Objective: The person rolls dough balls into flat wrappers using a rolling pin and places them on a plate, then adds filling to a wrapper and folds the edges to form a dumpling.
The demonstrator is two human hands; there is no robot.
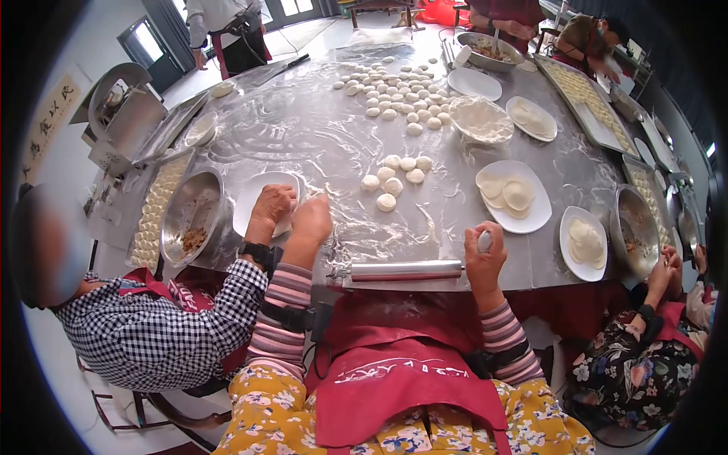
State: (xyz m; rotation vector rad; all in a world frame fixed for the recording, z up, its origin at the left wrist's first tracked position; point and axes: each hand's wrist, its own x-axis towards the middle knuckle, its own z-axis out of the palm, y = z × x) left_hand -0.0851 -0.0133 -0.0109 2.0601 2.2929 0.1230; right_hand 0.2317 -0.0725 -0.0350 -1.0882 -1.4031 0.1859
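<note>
My left hand [312,220] is closed beside a white plate [250,199], close to a co-worker's hand [274,203]. Whatever its fingers hold, if anything, is hidden. My right hand [485,262] is closed around a small greyish-white rounded thing [484,241], whose kind I cannot make out. A metal rolling pin [406,271] lies along the table's near edge, its right end against or just beside my right hand. Several dough balls [390,184] sit on the floured steel table [303,136] beyond the pin. Flat dough wrappers lie on a plate [535,208] to the right.
At the left stand a bowl of filling [186,244] and a tray of dumplings [155,212]. Many dough pieces [398,92] and a flour bowl [481,120] lie farther back. Another wrapper plate [583,262] and filling bowl [635,227] are at the right. Co-workers sit on both sides.
</note>
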